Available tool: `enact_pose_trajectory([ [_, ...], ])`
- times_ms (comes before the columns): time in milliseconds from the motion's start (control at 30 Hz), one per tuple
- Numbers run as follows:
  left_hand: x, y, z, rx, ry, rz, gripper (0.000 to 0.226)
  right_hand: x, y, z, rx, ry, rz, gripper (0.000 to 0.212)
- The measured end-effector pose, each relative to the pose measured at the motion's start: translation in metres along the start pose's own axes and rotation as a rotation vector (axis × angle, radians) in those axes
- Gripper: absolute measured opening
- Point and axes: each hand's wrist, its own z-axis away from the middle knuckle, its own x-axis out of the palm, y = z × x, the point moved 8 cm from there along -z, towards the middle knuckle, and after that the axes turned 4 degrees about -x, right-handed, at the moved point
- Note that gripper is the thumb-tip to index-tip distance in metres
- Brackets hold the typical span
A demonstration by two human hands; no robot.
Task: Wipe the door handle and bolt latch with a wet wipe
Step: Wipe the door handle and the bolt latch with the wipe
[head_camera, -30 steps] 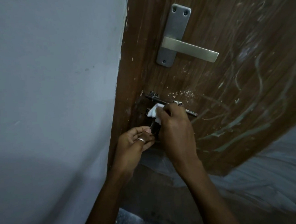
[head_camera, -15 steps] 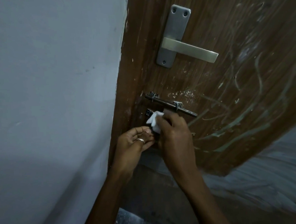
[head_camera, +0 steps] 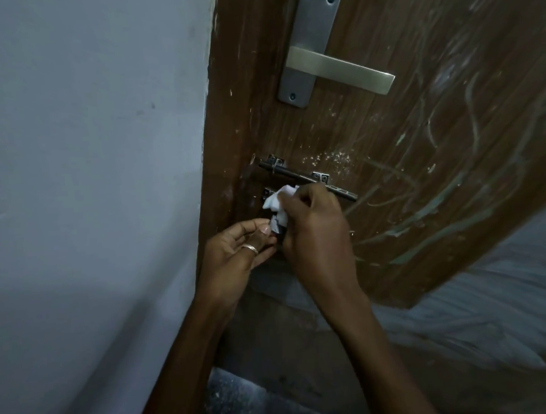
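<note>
Head view takes in, biggest first, the pale wall (head_camera: 88,153) on the left and the brown wooden door (head_camera: 421,167) swung beside it, its face streaked with pale scribbles and flecks. High on the door sits the grey door handle (head_camera: 337,65), its lever pointing right, well apart from both hands and with nothing touching it. Lower down is the bolt latch (head_camera: 308,181), a dark rod running through small screwed brackets, slanting down to the right.

Both hands work just below that rod. The right hand (head_camera: 314,233) has its fingers curled shut around a crumpled white wet wipe (head_camera: 279,203), pressing it against the hardware under the bolt. The left hand (head_camera: 239,253), wearing a ring (head_camera: 250,248), has its fingers drawn together, pinching a small dark metal piece (head_camera: 276,227) that hangs there; what exactly it is I cannot tell in this dim light.

Risks, as I judge them: the door is ajar and free to swing, so pressure from the wipe could push it away and break contact. The wipe is bunched small, so bracket edges and screw heads could snag or tear it, or scrape a fingertip. The two hands are crowded together, and the rod above may get missed. The handle looks not yet attended to and could be forgotten.
</note>
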Motion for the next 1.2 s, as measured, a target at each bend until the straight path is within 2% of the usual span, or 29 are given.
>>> enact_pose_trajectory([
  [200,-0.004,-0.003,0.002,-0.008,-0.019,-0.093,0.03,0.0,-0.012,0.035,-0.007,-0.037,-0.147,0.025],
  [267,-0.002,-0.002,0.002,-0.026,-0.016,-0.06,0.026,-0.015,-0.006,0.03,0.009,0.03,-0.18,0.024],
  [400,0.003,0.01,0.004,-0.017,0.0,-0.007,0.028,-0.032,0.002,0.0,0.024,0.159,-0.1,0.021],
  [533,0.007,0.02,0.01,0.01,0.006,-0.032,0.026,-0.014,0.001,-0.007,0.073,0.09,0.003,0.02],
  [733,0.001,0.009,0.013,-0.023,0.02,-0.139,0.03,-0.005,-0.011,0.032,0.067,0.001,-0.149,0.021],
  [867,0.004,0.014,0.013,-0.03,0.046,-0.13,0.027,-0.034,-0.002,0.025,0.083,0.113,-0.207,0.031],
  [1000,0.007,0.019,0.015,-0.047,0.076,-0.117,0.025,-0.047,0.004,0.0,0.124,0.192,-0.158,0.019],
  [1200,0.007,0.024,0.018,-0.008,0.041,-0.248,0.018,-0.003,-0.005,0.0,0.133,0.044,-0.106,0.031],
])
